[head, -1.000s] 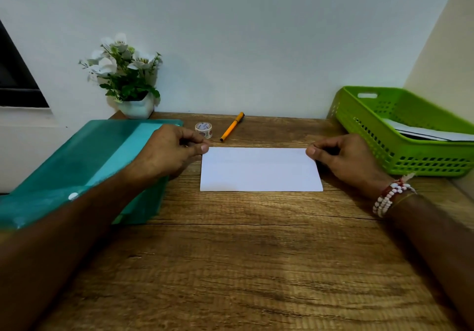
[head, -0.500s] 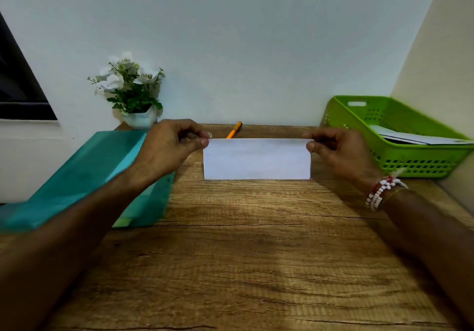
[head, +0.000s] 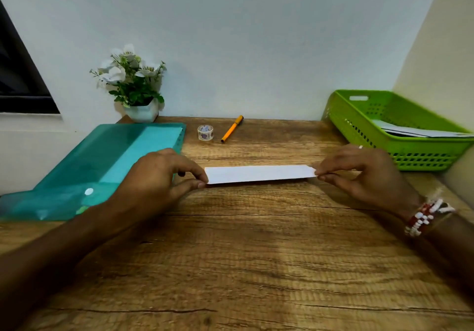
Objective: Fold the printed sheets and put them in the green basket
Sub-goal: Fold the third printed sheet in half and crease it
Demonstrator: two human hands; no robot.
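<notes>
A white folded sheet (head: pixel 260 173) shows as a narrow strip in the middle of the wooden desk (head: pixel 243 253). My left hand (head: pixel 159 177) pinches its left end between thumb and fingers. My right hand (head: pixel 359 171) pinches its right end; a beaded bracelet circles that wrist. The green basket (head: pixel 359 128) stands at the back right against the wall, with folded sheets (head: pixel 415 132) lying inside it.
A teal plastic folder (head: pixel 102 161) lies on the left of the desk under my left forearm. A small tape roll (head: pixel 205 132) and an orange pen (head: pixel 232 128) lie behind the sheet. A white flower pot (head: pixel 141 110) stands at the back left.
The far edge of the sheet was lifted by both hands and brought over toward me, so the sheet now shows as a much narrower strip. Both hands moved nearer to me.
</notes>
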